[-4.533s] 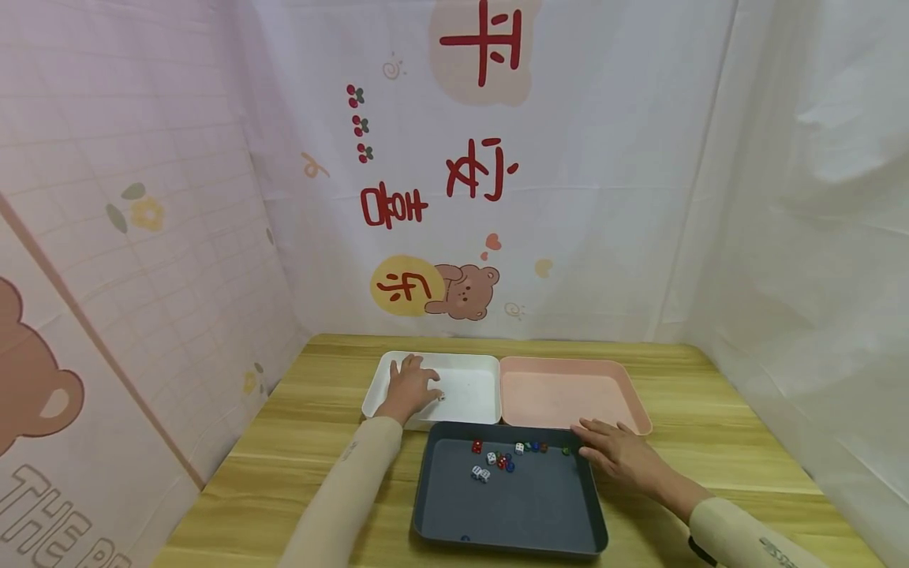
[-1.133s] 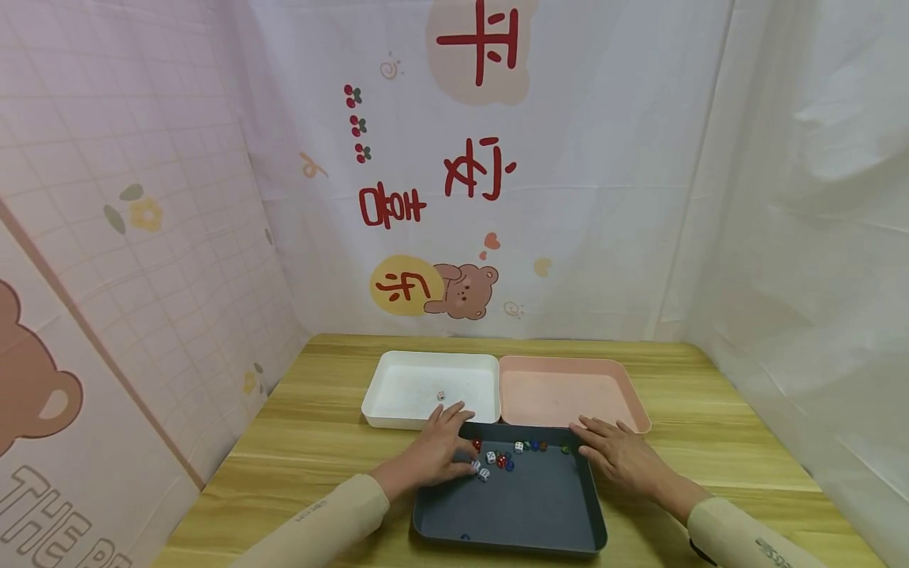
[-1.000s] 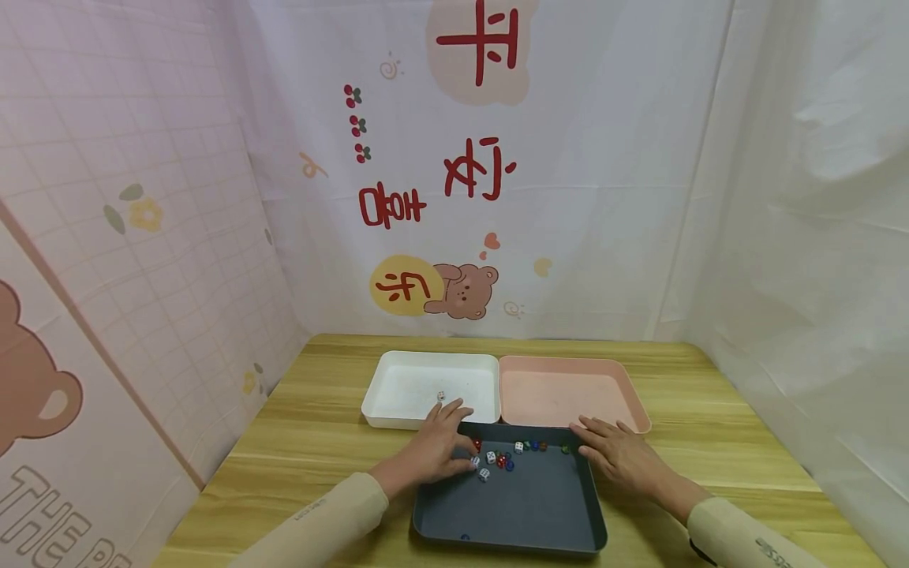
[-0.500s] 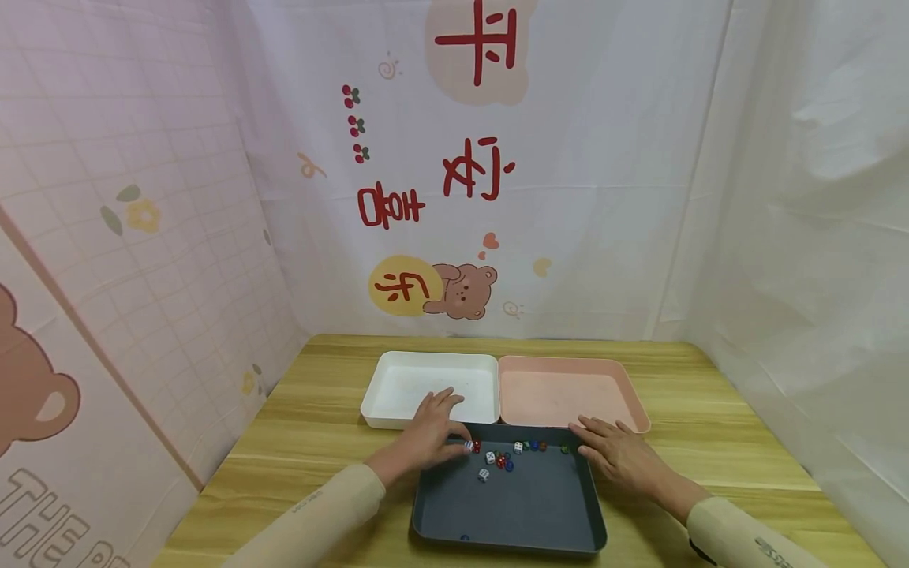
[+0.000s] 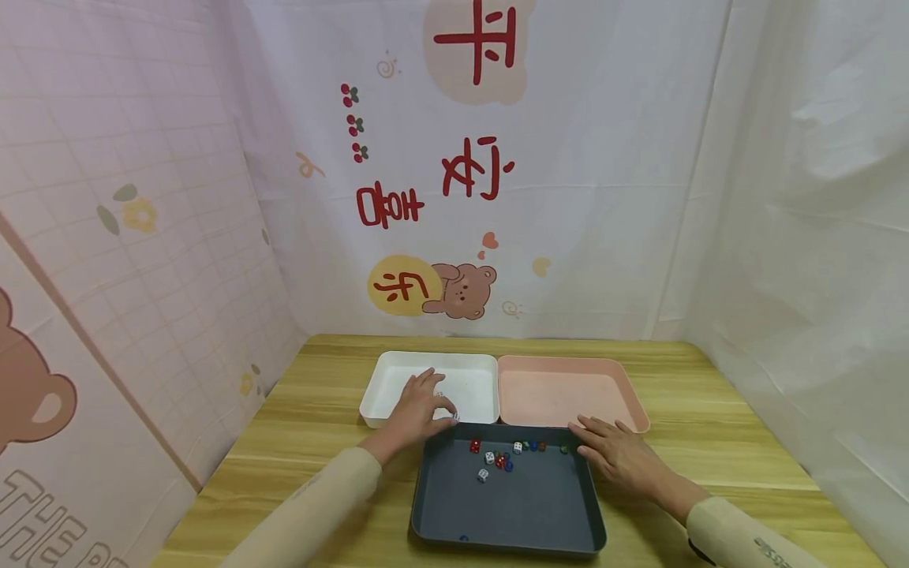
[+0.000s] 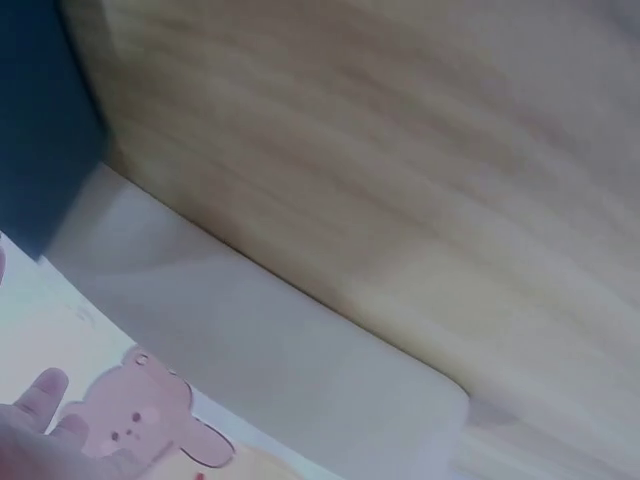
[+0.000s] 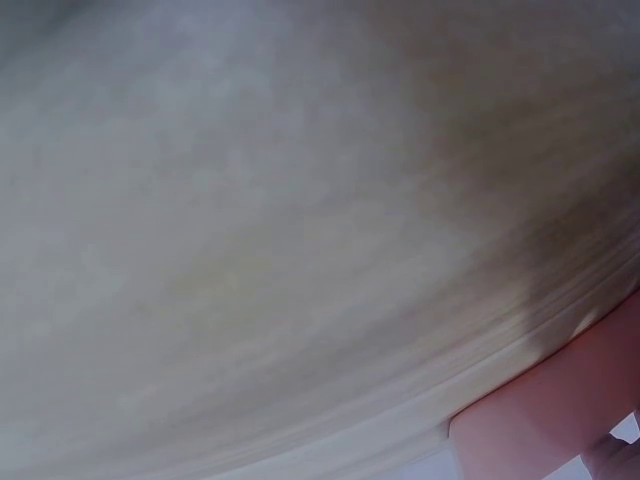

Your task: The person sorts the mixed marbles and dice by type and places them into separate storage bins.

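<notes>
Moved since earlier frame: left hand (image 5: 412,410) with white die (image 5: 455,416), from dark tray (image 5: 511,513) to above near edge of white tray (image 5: 472,383), which stands near far left corner of worktop (image 5: 312,386). Its grip narrow, die pinched between thumb and finger. Right hand (image 5: 621,455): grip relaxed, fingers extended at far right corner of dark tray. Other dice (image 5: 490,457) lie mostly toward far edge of dark tray.
</notes>
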Demonstrator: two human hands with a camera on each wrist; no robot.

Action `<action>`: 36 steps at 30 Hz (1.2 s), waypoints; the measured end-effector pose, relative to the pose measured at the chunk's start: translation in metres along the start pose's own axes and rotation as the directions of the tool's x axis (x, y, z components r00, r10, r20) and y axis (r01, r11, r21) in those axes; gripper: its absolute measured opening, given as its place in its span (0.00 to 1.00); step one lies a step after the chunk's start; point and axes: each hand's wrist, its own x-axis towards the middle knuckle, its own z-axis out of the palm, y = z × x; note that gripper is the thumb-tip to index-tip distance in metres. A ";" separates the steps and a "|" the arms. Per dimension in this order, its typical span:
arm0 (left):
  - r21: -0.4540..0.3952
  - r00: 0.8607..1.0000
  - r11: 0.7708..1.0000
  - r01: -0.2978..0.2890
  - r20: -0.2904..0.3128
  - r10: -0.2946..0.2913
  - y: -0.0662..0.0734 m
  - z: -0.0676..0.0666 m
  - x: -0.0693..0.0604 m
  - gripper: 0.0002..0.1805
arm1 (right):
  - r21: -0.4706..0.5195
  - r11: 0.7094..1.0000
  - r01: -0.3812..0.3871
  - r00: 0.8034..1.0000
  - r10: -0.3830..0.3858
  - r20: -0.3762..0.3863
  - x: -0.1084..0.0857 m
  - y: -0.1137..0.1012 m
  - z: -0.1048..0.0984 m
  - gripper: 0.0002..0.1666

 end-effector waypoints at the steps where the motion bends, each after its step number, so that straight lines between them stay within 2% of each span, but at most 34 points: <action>1: 0.000 1.000 1.000 -0.007 -0.018 0.007 -0.003 0.000 0.000 0.07 | -0.001 1.000 0.000 1.000 0.000 0.000 0.000 0.000 0.000 0.25; 5: 0.010 0.997 1.000 -0.012 -0.070 0.013 -0.016 0.000 0.003 0.07 | -0.002 1.000 -0.001 1.000 0.001 -0.002 0.000 0.000 0.001 0.25; 10: 0.008 0.993 0.993 0.115 -0.015 -0.115 -0.028 -0.003 0.010 0.07 | -0.003 1.000 -0.004 1.000 0.004 0.002 -0.001 0.000 0.001 0.25; 14: 0.033 0.979 0.978 0.204 0.012 -0.204 -0.034 -0.005 0.015 0.06 | -0.006 1.000 -0.004 1.000 0.004 0.003 0.000 0.000 0.001 0.25; 21: 0.057 0.952 0.951 0.304 0.032 -0.306 -0.043 -0.004 0.024 0.06 | -0.005 1.000 -0.007 1.000 0.007 0.003 0.000 0.000 0.000 0.25; 26: 0.076 0.934 0.933 0.351 0.040 -0.355 -0.048 -0.005 0.027 0.05 | 0.001 1.000 -0.014 1.000 0.014 0.008 0.000 -0.001 0.000 0.25; 33: 0.078 0.919 0.918 0.390 0.039 -0.393 -0.054 -0.002 0.030 0.05 | 0.003 1.000 -0.012 1.000 0.012 -0.007 -0.001 -0.001 0.001 0.25; 36: 0.081 0.914 0.913 0.400 0.042 -0.404 -0.055 -0.001 0.030 0.08 | 0.008 1.000 -0.011 1.000 0.011 -0.013 0.000 -0.001 0.002 0.25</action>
